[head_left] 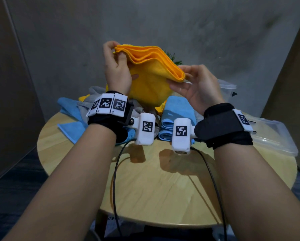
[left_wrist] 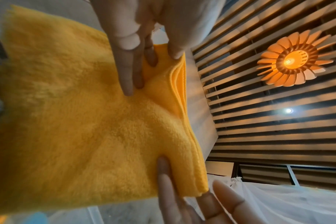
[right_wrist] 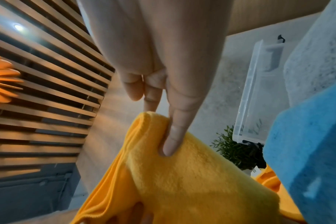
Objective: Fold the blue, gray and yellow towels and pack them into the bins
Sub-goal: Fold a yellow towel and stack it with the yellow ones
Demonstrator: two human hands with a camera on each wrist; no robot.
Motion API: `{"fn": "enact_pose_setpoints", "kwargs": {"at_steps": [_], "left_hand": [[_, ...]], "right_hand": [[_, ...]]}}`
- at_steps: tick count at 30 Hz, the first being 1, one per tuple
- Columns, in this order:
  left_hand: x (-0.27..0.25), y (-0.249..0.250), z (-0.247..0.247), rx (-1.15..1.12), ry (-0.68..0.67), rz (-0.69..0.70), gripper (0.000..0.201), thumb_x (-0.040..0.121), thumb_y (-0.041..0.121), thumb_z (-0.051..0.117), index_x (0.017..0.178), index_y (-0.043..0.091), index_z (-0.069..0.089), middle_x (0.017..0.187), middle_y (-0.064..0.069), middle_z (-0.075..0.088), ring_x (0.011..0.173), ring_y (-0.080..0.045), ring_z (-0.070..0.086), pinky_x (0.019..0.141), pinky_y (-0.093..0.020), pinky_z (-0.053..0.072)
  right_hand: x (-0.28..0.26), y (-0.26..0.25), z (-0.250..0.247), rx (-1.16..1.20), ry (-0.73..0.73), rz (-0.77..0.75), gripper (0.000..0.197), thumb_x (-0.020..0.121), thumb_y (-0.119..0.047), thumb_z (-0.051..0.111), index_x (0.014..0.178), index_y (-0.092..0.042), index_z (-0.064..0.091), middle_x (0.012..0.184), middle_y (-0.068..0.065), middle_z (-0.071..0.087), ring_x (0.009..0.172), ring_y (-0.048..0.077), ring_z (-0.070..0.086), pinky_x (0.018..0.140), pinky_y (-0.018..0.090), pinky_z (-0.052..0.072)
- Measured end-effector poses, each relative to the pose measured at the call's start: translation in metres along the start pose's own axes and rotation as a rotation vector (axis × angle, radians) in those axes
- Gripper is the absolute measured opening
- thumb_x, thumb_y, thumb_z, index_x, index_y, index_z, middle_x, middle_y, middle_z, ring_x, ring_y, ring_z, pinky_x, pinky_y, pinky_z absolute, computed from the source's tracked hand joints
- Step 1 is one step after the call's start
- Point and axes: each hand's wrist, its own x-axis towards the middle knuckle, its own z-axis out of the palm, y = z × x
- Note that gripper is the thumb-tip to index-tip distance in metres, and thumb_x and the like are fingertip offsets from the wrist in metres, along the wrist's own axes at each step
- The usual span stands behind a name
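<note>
Above table [head_left: 145,180] | yellow towel [head_left: 151,79] folded, layered edges | both hands' fingers pinching its corners

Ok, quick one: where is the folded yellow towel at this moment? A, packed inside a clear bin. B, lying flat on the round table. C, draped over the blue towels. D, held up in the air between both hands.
D: the yellow towel is up above the table, the left hand pinching its layered corner and the right hand holding its folded corner.
</note>
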Motion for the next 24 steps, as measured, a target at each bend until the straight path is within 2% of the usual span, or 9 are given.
{"fn": "enact_pose_setpoints", "kwargs": {"at_steps": [3,5,7,10,14,16,19,22,24], "left_hand": [[-0.002,0.004,0.003,-0.101,-0.085,-0.046,0.015,0.098,0.019,0.035,0.097,0.032,0.042,0.121,-0.011,0.054,0.108,-0.028,0.055,0.067,-0.037,0.059],[-0.003,0.006,0.004,-0.231,-0.13,-0.089,0.013,0.099,0.018,0.034,0.097,0.029,0.041,0.117,-0.012,0.054,0.107,-0.03,0.055,0.073,-0.045,0.058],[-0.004,0.006,0.005,-0.349,-0.175,-0.124,0.011,0.101,0.016,0.033,0.1,0.025,0.039,0.104,-0.011,0.052,0.098,-0.03,0.055,0.078,-0.052,0.055],[-0.005,0.007,0.006,-0.483,-0.221,-0.167,0.012,0.103,0.014,0.029,0.104,0.024,0.037,0.092,-0.008,0.052,0.083,-0.028,0.059,0.067,-0.044,0.056],[-0.005,0.009,0.006,-0.724,-0.236,-0.181,0.012,0.104,0.016,0.028,0.105,0.021,0.038,0.093,-0.009,0.055,0.073,-0.024,0.063,0.066,-0.041,0.054],[-0.004,0.009,0.005,-0.825,-0.232,-0.202,0.014,0.103,0.015,0.027,0.102,0.02,0.04,0.093,-0.009,0.057,0.071,-0.023,0.064,0.065,-0.039,0.054],[-0.004,0.006,0.005,-0.923,-0.222,-0.24,0.015,0.102,0.016,0.028,0.102,0.018,0.043,0.096,-0.012,0.058,0.074,-0.027,0.064,0.065,-0.039,0.056],[-0.003,0.003,0.003,-0.978,-0.194,-0.277,0.018,0.102,0.016,0.028,0.099,0.016,0.045,0.097,-0.014,0.057,0.074,-0.027,0.064,0.065,-0.039,0.056],[0.0,0.0,0.002,-0.964,-0.204,-0.305,0.014,0.097,0.014,0.031,0.1,0.015,0.045,0.097,-0.013,0.056,0.075,-0.026,0.062,0.068,-0.038,0.054]], "right_hand": [[0.003,0.004,-0.001,0.047,0.027,-0.027,0.026,0.101,-0.025,0.038,0.101,-0.006,0.055,0.106,0.014,0.061,0.084,0.029,0.068,0.067,0.033,0.057],[0.003,0.009,0.0,0.047,0.11,-0.004,0.022,0.101,-0.028,0.04,0.103,-0.008,0.049,0.098,0.012,0.059,0.069,0.023,0.066,0.057,0.029,0.054],[0.003,0.016,0.004,-0.06,0.161,0.091,0.026,0.102,-0.034,0.038,0.106,-0.01,0.045,0.09,0.011,0.056,0.064,0.02,0.059,0.05,0.026,0.05],[0.003,0.026,0.009,-0.195,0.155,0.273,0.048,0.1,-0.051,0.032,0.12,-0.01,0.043,0.081,0.009,0.052,0.06,0.019,0.052,0.043,0.021,0.045],[0.002,0.035,0.009,-0.24,0.073,0.409,0.056,0.096,-0.062,0.024,0.105,-0.01,0.042,0.063,0.007,0.042,0.043,0.017,0.044,0.04,0.017,0.04],[-0.001,0.038,0.011,-0.243,0.002,0.456,0.058,0.095,-0.064,0.022,0.108,-0.011,0.042,0.062,0.01,0.049,0.038,0.019,0.052,0.039,0.021,0.044],[-0.002,0.042,0.015,-0.085,-0.076,0.466,0.065,0.095,-0.063,0.023,0.134,-0.012,0.033,0.089,0.019,0.064,0.057,0.028,0.068,0.048,0.035,0.056],[0.004,0.041,0.016,0.189,-0.039,0.376,0.057,0.1,-0.05,0.03,0.139,-0.01,0.035,0.129,0.018,0.055,0.093,0.032,0.065,0.067,0.046,0.058],[0.01,0.037,0.01,0.298,0.084,0.26,0.047,0.101,-0.029,0.042,0.142,-0.01,0.033,0.14,0.018,0.047,0.111,0.033,0.057,0.072,0.049,0.054]]}}
